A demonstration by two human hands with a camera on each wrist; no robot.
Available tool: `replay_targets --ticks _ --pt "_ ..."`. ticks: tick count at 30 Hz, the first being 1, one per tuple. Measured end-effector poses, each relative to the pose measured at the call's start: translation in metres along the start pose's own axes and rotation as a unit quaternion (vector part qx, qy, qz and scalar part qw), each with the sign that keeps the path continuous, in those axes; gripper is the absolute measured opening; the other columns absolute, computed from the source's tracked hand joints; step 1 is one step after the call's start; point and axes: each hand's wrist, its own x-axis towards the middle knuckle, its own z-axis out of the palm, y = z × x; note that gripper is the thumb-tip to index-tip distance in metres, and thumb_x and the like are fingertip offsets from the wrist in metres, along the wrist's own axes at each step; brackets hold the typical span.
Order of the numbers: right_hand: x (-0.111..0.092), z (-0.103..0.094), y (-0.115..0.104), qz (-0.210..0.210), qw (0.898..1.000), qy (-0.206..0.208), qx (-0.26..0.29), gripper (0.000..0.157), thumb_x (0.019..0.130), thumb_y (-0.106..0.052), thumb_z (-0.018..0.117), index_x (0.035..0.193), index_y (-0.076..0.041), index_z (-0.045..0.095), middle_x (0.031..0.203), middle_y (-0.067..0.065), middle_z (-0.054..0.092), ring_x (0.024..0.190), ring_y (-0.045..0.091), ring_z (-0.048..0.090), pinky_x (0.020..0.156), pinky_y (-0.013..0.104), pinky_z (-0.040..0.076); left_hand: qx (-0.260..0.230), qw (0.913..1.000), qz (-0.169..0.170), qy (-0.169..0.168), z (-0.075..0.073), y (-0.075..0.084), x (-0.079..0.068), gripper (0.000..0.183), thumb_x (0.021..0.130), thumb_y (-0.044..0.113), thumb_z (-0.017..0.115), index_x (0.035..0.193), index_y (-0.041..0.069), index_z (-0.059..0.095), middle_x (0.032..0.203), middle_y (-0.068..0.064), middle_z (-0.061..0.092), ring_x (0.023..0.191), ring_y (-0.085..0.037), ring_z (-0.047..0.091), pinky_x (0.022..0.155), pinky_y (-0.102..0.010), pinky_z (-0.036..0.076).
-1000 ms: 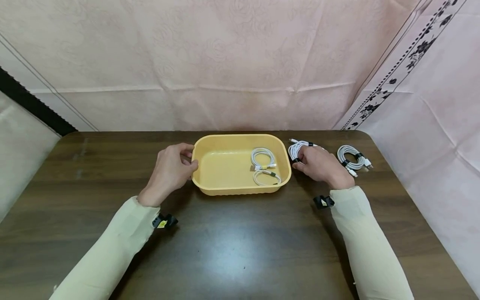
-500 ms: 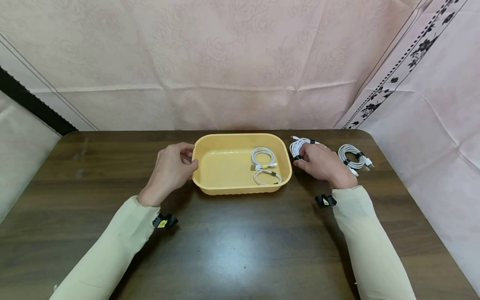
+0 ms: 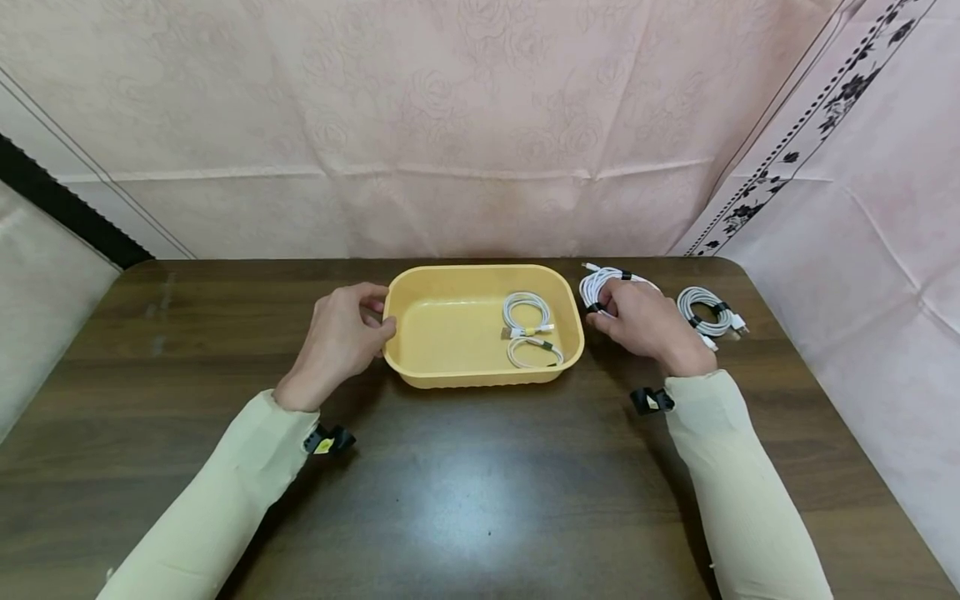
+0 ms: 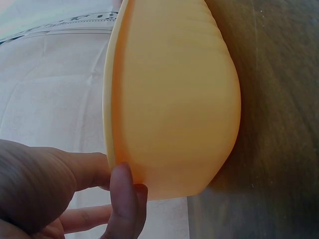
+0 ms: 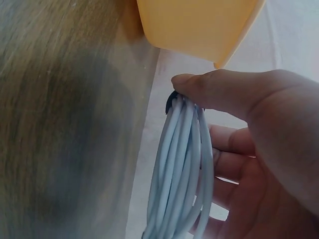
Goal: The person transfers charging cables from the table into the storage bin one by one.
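Note:
My left hand [image 3: 343, 337] pinches the left rim of a yellow plastic tray [image 3: 480, 381]. In the left wrist view, the thumb and fingers meet over the tray's edge [image 4: 108, 99]. Just right of the tray, my right hand [image 3: 645, 323] grips a coiled white cable [image 3: 592, 290] bound with black ties. The right wrist view shows the thumb pressing at a black tie on the coil [image 5: 179, 149], with the fingers behind it. Two smaller coiled cables lie at the right end inside the tray: a white one [image 3: 507, 312] at the back and a thinner one [image 3: 512, 356] in front.
Another white cable coil [image 3: 697, 295] with black ties lies on the dark wooden table [image 3: 450, 467] to the right of my right hand. Pale patterned cloth [image 3: 465, 142] hangs behind the table's back edge and along the right side.
The cable coil in my right hand has risen slightly in the head view, and that hand has edged a little to the right. My left hand and the tray stay in place.

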Motion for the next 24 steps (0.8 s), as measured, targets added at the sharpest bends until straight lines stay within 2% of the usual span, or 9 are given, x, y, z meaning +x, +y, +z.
replay_targets --ticks 4,9,19,24 --pt "-0.0009 -0.0024 -0.0011 0.001 1.000 0.008 0.002 0.019 0.095 -0.027 0.068 0.093 -0.009 0.061 0.077 0.004 0.057 0.072 0.021 0.052 0.062 0.035 0.040 0.003 1.0000 0.003 -0.001 0.0004 0.0002 -0.0002 0.046 0.093 0.009 0.066 0.138 0.000 0.058 0.113 -0.016 0.064 0.088 -0.026 0.071 0.060 -0.027 0.061" --pt "-0.0014 -0.0048 -0.0026 -0.004 1.000 0.011 0.000 0.018 0.095 -0.026 0.067 0.095 -0.008 0.063 0.077 0.005 0.057 0.073 0.022 0.053 0.063 0.035 0.041 0.004 1.0000 0.009 0.000 0.0009 -0.0007 0.0000 0.046 0.094 0.010 0.066 0.138 0.000 0.059 0.114 -0.016 0.065 0.090 -0.027 0.071 0.060 -0.027 0.061" --pt "-0.0004 -0.0071 -0.0038 0.000 1.000 0.023 -0.002 0.020 0.094 -0.026 0.068 0.099 -0.007 0.067 0.081 0.007 0.060 0.075 0.023 0.054 0.065 0.038 0.043 0.004 1.0000 0.001 -0.003 -0.0009 0.0006 0.0007 0.046 0.093 0.008 0.066 0.138 0.000 0.058 0.113 -0.016 0.064 0.090 -0.028 0.070 0.060 -0.028 0.061" --pt "-0.0009 -0.0073 -0.0030 -0.004 0.999 0.032 -0.003 0.019 0.094 -0.027 0.068 0.096 -0.008 0.066 0.078 0.005 0.058 0.074 0.023 0.053 0.065 0.038 0.041 0.004 1.0000 0.003 -0.002 -0.0002 -0.0005 0.0011 0.046 0.093 0.008 0.066 0.138 0.000 0.058 0.114 -0.016 0.064 0.090 -0.028 0.071 0.060 -0.028 0.061"
